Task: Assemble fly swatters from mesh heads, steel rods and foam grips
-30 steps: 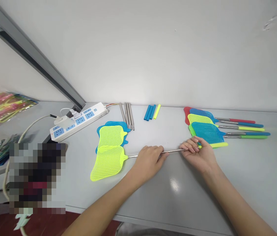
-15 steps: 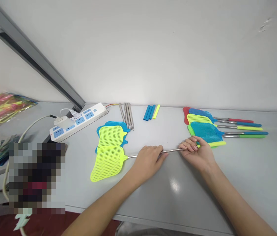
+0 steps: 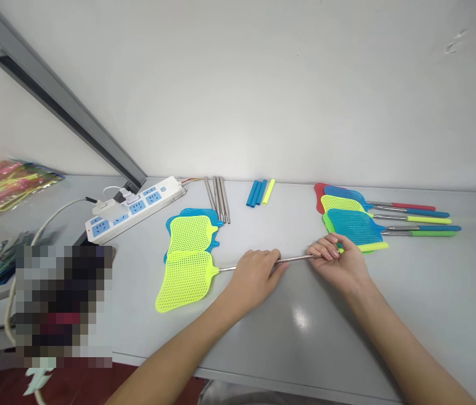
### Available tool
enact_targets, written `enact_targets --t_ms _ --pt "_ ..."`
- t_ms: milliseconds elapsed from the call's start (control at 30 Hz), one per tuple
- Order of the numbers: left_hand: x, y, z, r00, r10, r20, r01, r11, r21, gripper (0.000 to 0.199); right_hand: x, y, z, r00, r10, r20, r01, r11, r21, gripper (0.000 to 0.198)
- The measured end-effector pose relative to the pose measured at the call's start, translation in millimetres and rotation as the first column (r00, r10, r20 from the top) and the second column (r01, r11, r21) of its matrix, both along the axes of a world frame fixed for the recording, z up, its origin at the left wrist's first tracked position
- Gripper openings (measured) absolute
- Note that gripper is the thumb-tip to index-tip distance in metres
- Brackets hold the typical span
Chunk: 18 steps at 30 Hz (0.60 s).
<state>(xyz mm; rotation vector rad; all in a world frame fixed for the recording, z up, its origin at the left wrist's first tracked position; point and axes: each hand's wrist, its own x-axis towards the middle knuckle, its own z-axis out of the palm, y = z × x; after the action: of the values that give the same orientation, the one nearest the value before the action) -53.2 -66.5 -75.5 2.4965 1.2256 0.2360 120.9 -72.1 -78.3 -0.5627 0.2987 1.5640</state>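
Observation:
A yellow-green fly swatter (image 3: 186,282) lies across the front of the table, its metal rod drawn out long. My left hand (image 3: 259,277) is closed around the middle of that rod. Near the yellow handle end, my right hand (image 3: 339,263) grips the same swatter, palm turned up; part of the handle is hidden in it. Beyond the swatter's head lie a loose yellow swatter head (image 3: 191,233) and blue swatter heads (image 3: 198,212). To the right, several swatters with handles, among them a blue one (image 3: 354,226), lie fanned in a pile behind my right hand.
Several metal rods (image 3: 220,197) lie near the wall. Beside them are blue sleeves (image 3: 257,193) and a yellow sleeve (image 3: 269,192). A white power strip (image 3: 137,208) with plugs and cables stands left, near a grey post (image 3: 73,107). Plastic-wrapped goods (image 3: 10,185) lie farther left.

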Motion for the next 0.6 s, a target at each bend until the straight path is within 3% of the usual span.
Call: enact_targets --t_ms 600 --pt "0.6 -0.3 -0.4 1.0 -0.005 -0.008 0.005 1.0 0.007 0.029 1.4 -0.3 -1.1 1.0 0.011 0.003 -0.011 1.0 0.009 0.024"
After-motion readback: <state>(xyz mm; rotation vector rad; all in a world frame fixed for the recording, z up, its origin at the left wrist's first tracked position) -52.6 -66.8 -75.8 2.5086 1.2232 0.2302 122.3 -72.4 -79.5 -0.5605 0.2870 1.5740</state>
